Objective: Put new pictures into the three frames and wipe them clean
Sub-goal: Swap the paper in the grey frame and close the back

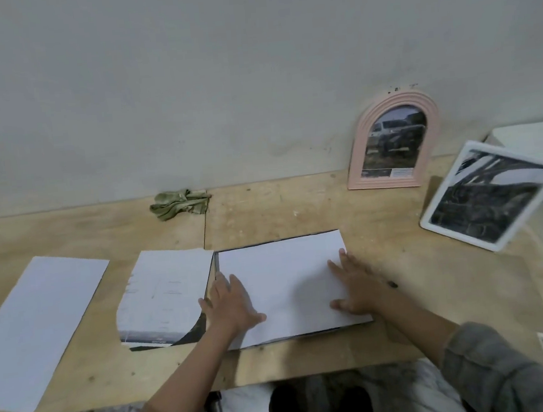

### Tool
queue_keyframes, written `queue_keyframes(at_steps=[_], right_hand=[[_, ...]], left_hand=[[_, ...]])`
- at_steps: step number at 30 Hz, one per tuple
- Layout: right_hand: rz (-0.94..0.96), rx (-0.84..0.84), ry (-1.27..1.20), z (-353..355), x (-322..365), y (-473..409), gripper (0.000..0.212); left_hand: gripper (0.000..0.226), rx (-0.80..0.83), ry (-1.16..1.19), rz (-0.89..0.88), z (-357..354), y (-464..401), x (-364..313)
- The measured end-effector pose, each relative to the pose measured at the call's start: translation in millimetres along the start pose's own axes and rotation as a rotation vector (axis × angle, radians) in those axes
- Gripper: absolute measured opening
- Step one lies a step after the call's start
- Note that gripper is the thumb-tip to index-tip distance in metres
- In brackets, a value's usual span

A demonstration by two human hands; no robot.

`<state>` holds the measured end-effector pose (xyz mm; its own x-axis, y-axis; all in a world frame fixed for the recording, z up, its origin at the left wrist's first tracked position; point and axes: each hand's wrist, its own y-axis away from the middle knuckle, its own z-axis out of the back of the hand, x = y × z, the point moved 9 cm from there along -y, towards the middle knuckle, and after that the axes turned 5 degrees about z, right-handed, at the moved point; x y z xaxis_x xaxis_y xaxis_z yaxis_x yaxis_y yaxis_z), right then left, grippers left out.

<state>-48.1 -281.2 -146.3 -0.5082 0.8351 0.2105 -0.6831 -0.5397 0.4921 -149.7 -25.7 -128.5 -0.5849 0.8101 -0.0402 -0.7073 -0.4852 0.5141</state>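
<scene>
A white sheet [286, 280] lies face down over a dark frame whose edges peek out at its left and bottom sides. My left hand [231, 303] presses flat on the sheet's left edge, and my right hand [355, 284] presses flat on its right side. Beside it to the left lies an arch-cut picture [164, 294], face down. A larger white sheet [34, 328] sits at the far left. A pink arched frame [392, 141] with a car photo leans on the wall. A white rectangular frame [489, 195] with a dark photo stands tilted at the right.
A crumpled green cloth [179, 203] lies by the wall at the back of the wooden table [399, 260]. A white box [540, 146] stands at the far right. The table's front edge runs just below my forearms.
</scene>
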Motion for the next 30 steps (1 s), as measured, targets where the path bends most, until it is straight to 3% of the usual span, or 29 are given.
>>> queue_keyframes(at_steps=[7,11,15,19,22,27,30], right_hand=[[0.019,-0.074,-0.043,2.1,-4.0,4.8,0.090],[0.075,-0.167,-0.124,5.7,-19.1,28.8,0.081],[0.067,-0.198,-0.129,-5.6,-68.5,71.0,0.075],[-0.077,-0.221,-0.090,-17.9,-141.4,120.0,0.078],[-0.230,-0.255,-0.159,-21.6,-198.9,159.8,0.079],[-0.491,-0.310,-0.271,-26.6,-269.6,205.7,0.061],[-0.558,-0.304,-0.349,-30.6,-284.7,216.3,0.062]], left_hand=[[0.085,-0.074,0.169,0.043,8.5,13.2,-18.5],[0.092,-0.063,0.233,-0.036,0.1,37.2,-62.0],[0.084,-0.102,0.366,-0.129,-11.8,68.2,-131.7],[0.055,-0.067,0.458,-0.305,-26.2,109.3,-214.2],[0.032,-0.020,0.496,-0.315,-46.3,129.9,-259.0],[0.052,0.024,0.411,-0.239,-75.1,139.3,-292.4],[0.063,-0.017,0.351,-0.187,-79.0,141.1,-297.9]])
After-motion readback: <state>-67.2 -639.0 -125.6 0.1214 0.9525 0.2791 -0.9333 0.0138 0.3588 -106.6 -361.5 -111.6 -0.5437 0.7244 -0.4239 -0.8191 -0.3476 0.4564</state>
